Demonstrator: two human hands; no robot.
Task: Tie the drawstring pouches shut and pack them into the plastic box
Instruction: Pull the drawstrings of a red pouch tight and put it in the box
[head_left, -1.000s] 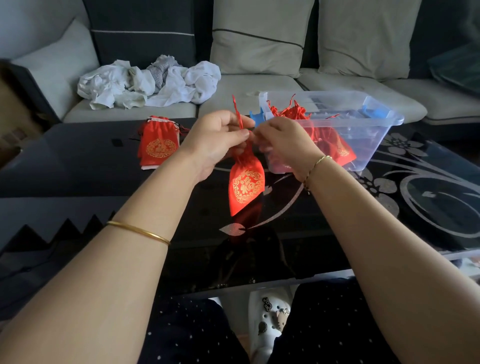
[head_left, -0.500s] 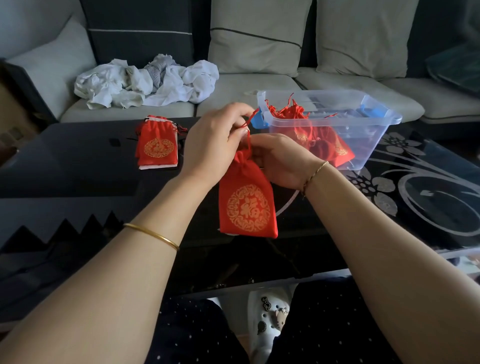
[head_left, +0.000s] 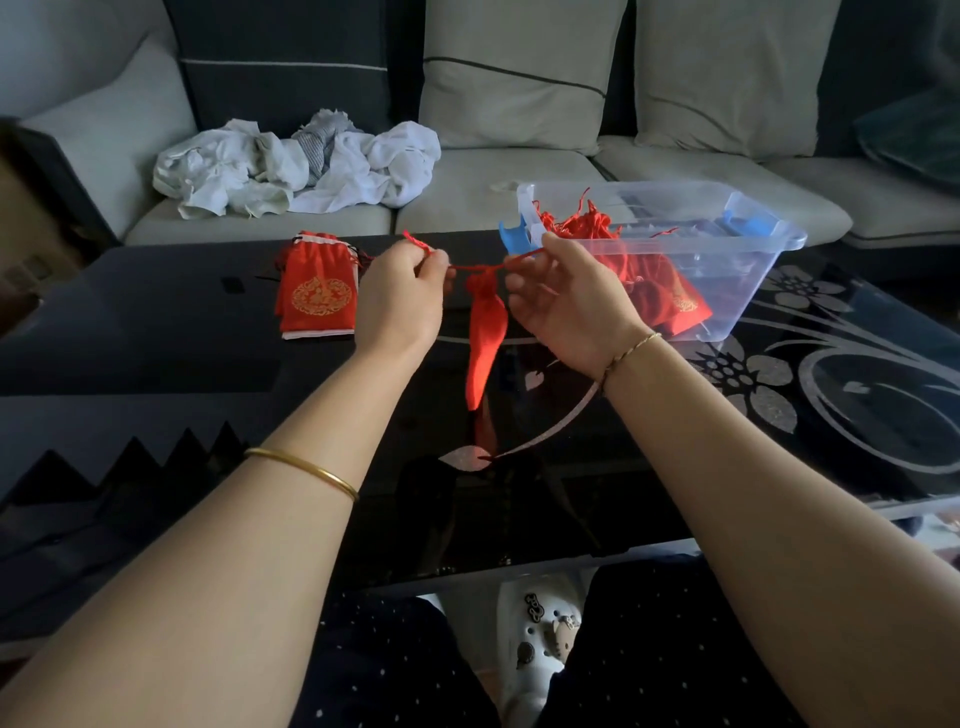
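While pinching cord (head_left: 478, 267) ends in left hand (head_left: 400, 296) and right hand (head_left: 566, 306), cinching one pouch (head_left: 485, 338); several seemingly in box (head_left: 748, 291), stack (head_left: 317, 293) centre-left waiting.

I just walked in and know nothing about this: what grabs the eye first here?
A red pouch hangs over the dark glass table, its drawstring stretched taut between the left hand and the right hand, which pinch its ends. Behind the right hand, a clear plastic box holds more red pouches; a stack of pouches lies at the table's left.
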